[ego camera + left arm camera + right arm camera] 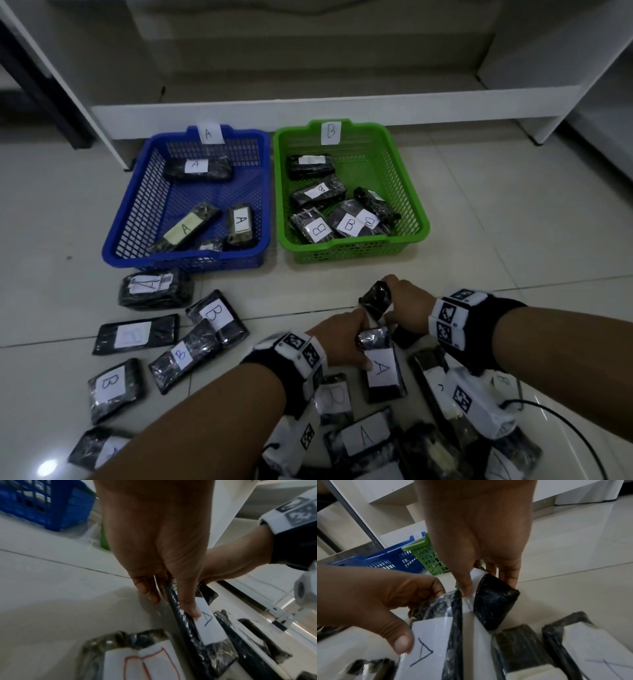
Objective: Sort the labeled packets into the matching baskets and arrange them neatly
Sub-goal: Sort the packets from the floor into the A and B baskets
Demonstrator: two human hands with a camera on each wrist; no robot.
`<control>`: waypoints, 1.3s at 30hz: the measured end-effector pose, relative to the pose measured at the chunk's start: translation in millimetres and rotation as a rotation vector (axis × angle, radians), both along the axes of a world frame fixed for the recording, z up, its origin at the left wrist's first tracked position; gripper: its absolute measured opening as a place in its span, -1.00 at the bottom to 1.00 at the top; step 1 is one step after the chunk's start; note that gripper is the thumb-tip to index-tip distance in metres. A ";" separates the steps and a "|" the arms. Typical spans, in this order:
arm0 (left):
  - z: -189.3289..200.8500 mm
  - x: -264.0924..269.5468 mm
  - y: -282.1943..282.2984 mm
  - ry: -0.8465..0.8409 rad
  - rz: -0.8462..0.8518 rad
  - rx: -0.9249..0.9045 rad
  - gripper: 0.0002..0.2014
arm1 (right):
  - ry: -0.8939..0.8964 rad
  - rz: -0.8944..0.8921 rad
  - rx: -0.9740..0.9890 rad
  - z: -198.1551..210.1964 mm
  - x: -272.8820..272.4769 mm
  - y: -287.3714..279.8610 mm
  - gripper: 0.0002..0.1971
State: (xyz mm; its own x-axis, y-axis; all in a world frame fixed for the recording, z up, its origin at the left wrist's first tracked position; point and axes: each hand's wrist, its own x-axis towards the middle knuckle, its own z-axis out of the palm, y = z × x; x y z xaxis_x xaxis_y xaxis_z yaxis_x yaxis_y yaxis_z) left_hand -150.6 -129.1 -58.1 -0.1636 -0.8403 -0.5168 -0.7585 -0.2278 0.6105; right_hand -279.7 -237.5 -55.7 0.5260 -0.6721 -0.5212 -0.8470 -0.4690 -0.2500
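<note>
Black packet's [494, 604] label [475, 577] — right-wrist view only

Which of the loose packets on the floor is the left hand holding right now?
The packet labelled A lying nearest the hands: the left hand pinches its top end, thumb on the white label. The other floor packets lie untouched, except one the right hand grips.

Glossy plastic-wrapped packets [383, 367], paper labels [379, 368]; perforated plastic baskets [356, 250].

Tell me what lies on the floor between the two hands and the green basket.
Nothing: in the head view, only bare floor tile separates the green basket from the right hand and left hand, each gripping a packet.
</note>
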 end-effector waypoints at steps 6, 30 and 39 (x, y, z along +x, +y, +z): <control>8.4 30.1 1.4 0.126 0.203 0.038 -0.50 | -0.040 0.065 0.115 17.6 13.2 -8.1 -0.31; 118.0 235.4 22.1 0.457 1.035 -0.331 -0.70 | -0.577 -0.086 -0.140 108.5 122.8 -30.8 -0.56; 57.7 271.2 22.7 -0.075 1.086 -0.278 -0.39 | -0.570 -0.176 -0.138 67.8 181.6 -33.7 -0.51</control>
